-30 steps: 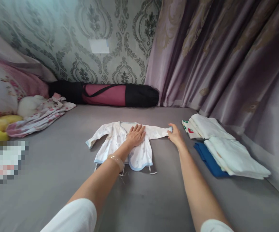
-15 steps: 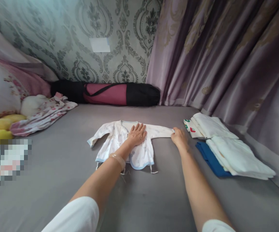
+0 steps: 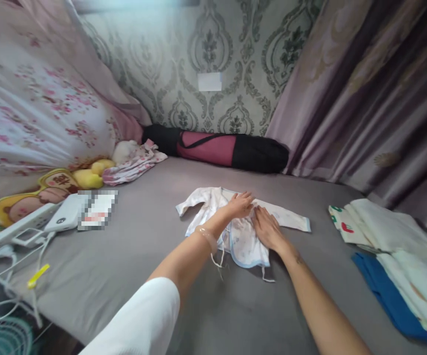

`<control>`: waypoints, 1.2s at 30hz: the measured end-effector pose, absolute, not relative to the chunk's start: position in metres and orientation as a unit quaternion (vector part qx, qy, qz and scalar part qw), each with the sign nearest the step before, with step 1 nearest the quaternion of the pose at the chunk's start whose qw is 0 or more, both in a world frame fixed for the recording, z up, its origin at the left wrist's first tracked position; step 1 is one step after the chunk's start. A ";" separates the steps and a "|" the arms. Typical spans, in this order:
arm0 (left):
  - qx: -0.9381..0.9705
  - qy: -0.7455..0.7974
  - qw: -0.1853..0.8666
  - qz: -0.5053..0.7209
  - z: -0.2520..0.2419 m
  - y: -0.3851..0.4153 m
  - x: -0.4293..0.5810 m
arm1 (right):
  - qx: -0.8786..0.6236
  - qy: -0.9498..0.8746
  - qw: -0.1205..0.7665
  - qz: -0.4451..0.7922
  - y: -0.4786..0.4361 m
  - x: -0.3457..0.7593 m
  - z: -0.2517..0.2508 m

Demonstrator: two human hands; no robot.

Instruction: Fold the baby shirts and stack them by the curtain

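A small white baby shirt (image 3: 250, 246) with pale blue edging and tie strings lies spread on the grey bed sheet (image 3: 213, 305), both sleeves stretched out sideways. Near its neckline, my left hand (image 3: 240, 204) rests on the upper chest with the fingers extended. My right hand (image 3: 268, 228) lies flat on the shirt close beside it, below the root of the right sleeve. Neither hand grips the cloth. The fabric beneath both palms is hidden.
Folded white cloths (image 3: 386, 227) and a blue folded cloth (image 3: 390, 296) lie at right. A black and maroon long bag (image 3: 209, 148) rests against the wall. At left are yellow plush toys (image 3: 89, 177), a power strip (image 3: 21, 231) with cables, and a teal basket (image 3: 2, 337).
My right hand has let go of the sleeve cuff and moved left onto the shirt's body. My left hand stays on the upper chest. The view has turned left.
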State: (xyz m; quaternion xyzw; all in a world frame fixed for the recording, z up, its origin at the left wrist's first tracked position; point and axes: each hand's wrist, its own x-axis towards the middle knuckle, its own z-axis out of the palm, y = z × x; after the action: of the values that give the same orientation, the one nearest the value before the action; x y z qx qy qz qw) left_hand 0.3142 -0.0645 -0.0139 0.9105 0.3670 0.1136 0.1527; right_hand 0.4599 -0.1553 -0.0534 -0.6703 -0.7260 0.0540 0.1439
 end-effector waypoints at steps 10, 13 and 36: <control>0.697 0.664 0.153 0.224 -0.001 -0.044 0.145 | -0.662 -0.739 0.119 0.024 -0.153 0.469 -0.058; 0.654 0.714 0.178 0.175 -0.007 -0.045 0.109 | -0.662 -0.742 0.097 0.043 -0.144 0.473 -0.046; 0.686 0.669 0.280 0.060 0.006 -0.050 0.094 | -0.628 -0.738 0.239 0.060 -0.027 0.301 -0.050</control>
State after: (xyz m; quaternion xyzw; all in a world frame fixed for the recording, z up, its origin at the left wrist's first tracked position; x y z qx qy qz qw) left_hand 0.0938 -0.0499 0.0058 0.6857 0.6693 0.0601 0.2797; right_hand 0.3011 -0.0274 -0.0499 -0.6280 -0.7382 0.0598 0.2390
